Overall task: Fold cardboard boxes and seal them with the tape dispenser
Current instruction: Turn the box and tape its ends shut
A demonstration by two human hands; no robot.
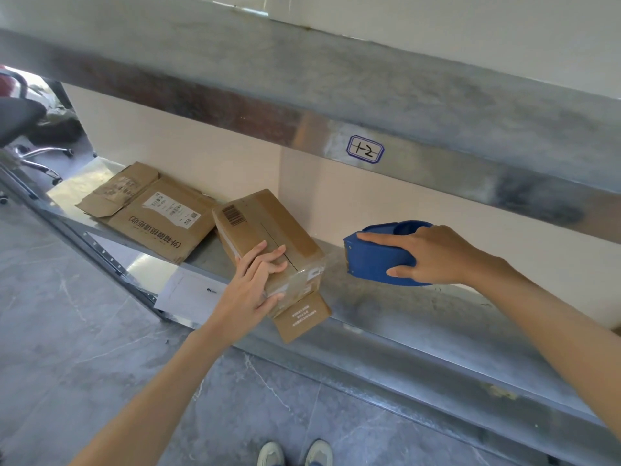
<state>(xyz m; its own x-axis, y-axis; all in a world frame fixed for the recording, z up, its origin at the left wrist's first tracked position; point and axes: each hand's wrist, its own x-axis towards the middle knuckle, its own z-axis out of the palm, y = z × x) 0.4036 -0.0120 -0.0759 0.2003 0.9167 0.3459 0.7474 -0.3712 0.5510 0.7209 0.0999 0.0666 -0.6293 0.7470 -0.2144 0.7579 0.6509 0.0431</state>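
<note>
A small folded cardboard box (265, 227) with a barcode lies on the metal shelf (420, 311). Clear tape covers its near end, and one loose flap (300, 317) sticks out over the shelf's front edge. My left hand (253, 287) grips the box's near end, fingers on top and thumb on the taped face. My right hand (426, 255) holds the blue tape dispenser (376, 258) just right of the box, apart from it, with the forefinger stretched along its top.
Flattened cardboard boxes (151, 210) with shipping labels lie at the shelf's left. An upper shelf (336, 95) with a handwritten label (365, 149) overhangs. A white sheet (191, 294) lies below the shelf edge. An office chair (23, 129) stands far left. My shoes (295, 454) are on the grey floor.
</note>
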